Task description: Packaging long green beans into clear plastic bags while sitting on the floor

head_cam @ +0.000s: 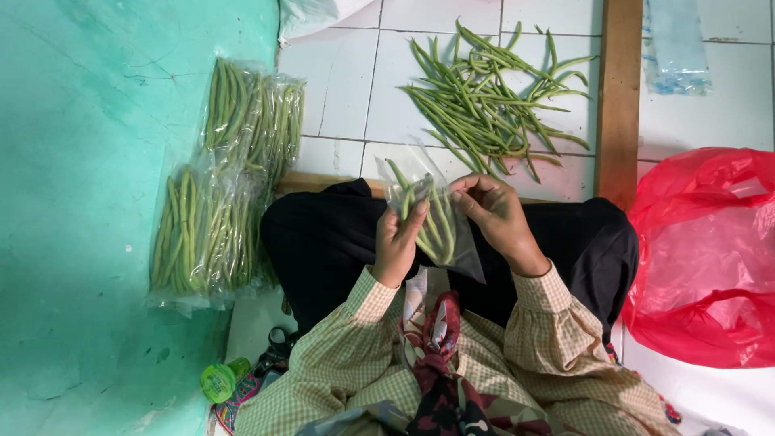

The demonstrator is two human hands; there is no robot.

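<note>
Both hands meet over the lap, at a clear plastic bag (432, 222) partly filled with green beans. The left hand (398, 242) rises from a checked sleeve with its wrist bent upward, fingers curled around the bag's left edge and thumb pressed against the front, so it is closed on the plastic. The right hand (499, 216) reaches in from the other side, knuckles up, fingertips pinched at the bag's upper right rim; whether it grips a bean as well as the plastic is hard to tell from this angle. One bean end pokes out of the bag's mouth.

Beyond the bag, on the white tiled floor (347, 89), lies a loose pile of green beans (492, 101). Left of the bag, stacked filled packs of beans (218, 202) rest at the edge of a teal surface (81, 202). Right of the bag sits a red plastic bag (706, 254), and a wooden strip (620, 97) runs alongside the loose pile.
</note>
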